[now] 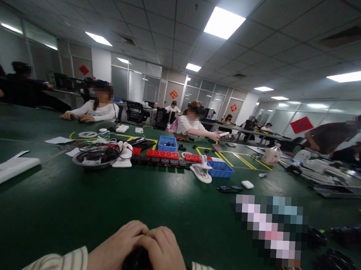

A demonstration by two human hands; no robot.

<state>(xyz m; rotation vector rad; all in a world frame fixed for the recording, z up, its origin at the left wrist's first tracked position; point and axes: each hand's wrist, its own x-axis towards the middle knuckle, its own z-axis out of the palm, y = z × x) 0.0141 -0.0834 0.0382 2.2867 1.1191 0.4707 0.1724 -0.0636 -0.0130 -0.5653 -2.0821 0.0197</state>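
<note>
My left hand (114, 248) and my right hand (165, 253) are together at the bottom edge, close to my body, above the green table (74, 202). Both have their fingers curled around a small black object (137, 263) held between them; most of it is hidden and I cannot name it. Striped sleeves cover both wrists.
Farther out lie a metal bowl (96, 156) of cables, red blocks (163, 154), two blue bins (220, 169), a white clamp (201, 170), a white case (247, 184) and black parts at the right (337, 266). A white box (6, 170) sits left. Several people work at the far side.
</note>
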